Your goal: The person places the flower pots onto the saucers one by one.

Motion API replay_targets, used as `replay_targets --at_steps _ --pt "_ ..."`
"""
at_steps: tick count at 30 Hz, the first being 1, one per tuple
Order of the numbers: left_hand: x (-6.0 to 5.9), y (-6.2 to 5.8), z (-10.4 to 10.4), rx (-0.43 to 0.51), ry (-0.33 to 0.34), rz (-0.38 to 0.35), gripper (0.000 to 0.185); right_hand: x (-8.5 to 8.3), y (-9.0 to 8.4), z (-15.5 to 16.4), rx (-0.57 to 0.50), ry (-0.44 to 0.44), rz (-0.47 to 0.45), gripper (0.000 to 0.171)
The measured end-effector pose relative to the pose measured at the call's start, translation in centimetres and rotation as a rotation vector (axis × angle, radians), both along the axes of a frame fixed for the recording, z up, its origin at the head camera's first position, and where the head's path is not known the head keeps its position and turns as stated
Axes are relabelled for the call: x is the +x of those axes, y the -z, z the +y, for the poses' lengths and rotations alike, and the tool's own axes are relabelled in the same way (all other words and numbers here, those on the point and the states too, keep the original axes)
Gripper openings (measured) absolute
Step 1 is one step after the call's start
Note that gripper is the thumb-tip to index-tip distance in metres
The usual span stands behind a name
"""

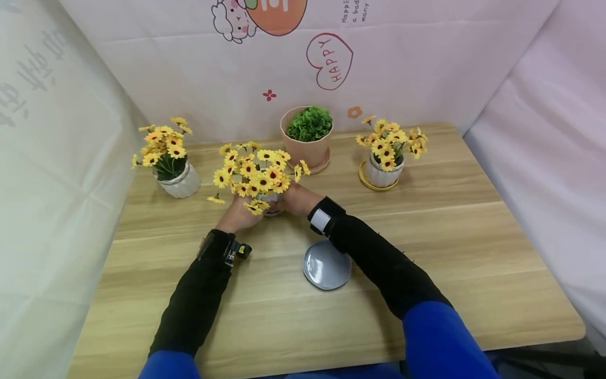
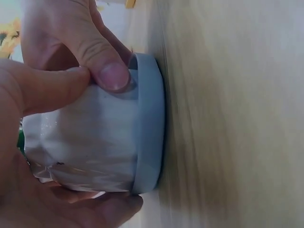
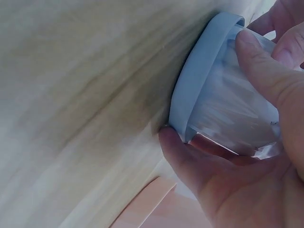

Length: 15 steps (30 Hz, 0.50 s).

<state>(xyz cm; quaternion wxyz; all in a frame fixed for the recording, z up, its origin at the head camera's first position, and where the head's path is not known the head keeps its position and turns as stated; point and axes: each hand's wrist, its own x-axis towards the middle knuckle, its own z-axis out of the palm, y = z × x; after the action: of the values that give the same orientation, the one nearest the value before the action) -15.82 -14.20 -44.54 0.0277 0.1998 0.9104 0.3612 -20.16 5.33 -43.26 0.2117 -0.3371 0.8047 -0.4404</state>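
Hands grip 1 white pot (image 1: pixel 272 204) of yellow flowers (image 1: pixel 253 173): left hand (image 1: pixel 239 215) and right hand (image 1: pixel 297 199) curl around it, grey saucer (image 2: pixel 149 123) beneath, on worktop (image 1: pixel 426 231).

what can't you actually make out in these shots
- Head view: the held white pot is mostly hidden by its yellow flowers and both hands.
- Left wrist view: flowers cut off by the left edge; left hand covers the pot's top.
- Right wrist view: table blurred.
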Motion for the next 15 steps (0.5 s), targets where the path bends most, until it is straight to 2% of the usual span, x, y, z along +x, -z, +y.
replay_targets --at_steps 2,3,5,12,15 --pt "-0.6 0.1 -0.2 0.003 -0.015 -0.019 0.052 -0.4 0.0 -0.3 0.021 0.005 0.028 0.062" --pt "-0.8 0.1 -0.3 0.012 -0.019 -0.033 0.054 -0.6 0.0 -0.3 0.077 0.007 0.121 0.066" --pt "-1.3 0.1 -0.5 0.010 -0.027 -0.047 0.057 -1.0 -0.1 -0.5 0.117 0.014 0.167 0.066" --pt "-2.7 0.1 -1.2 0.059 -0.036 -0.072 0.059 -2.2 -0.1 -1.5 0.155 0.038 0.165 0.069" --pt "-3.3 0.3 -1.4 0.098 -0.036 -0.082 0.060 -2.7 -0.1 -1.8 0.222 0.064 0.220 0.069"
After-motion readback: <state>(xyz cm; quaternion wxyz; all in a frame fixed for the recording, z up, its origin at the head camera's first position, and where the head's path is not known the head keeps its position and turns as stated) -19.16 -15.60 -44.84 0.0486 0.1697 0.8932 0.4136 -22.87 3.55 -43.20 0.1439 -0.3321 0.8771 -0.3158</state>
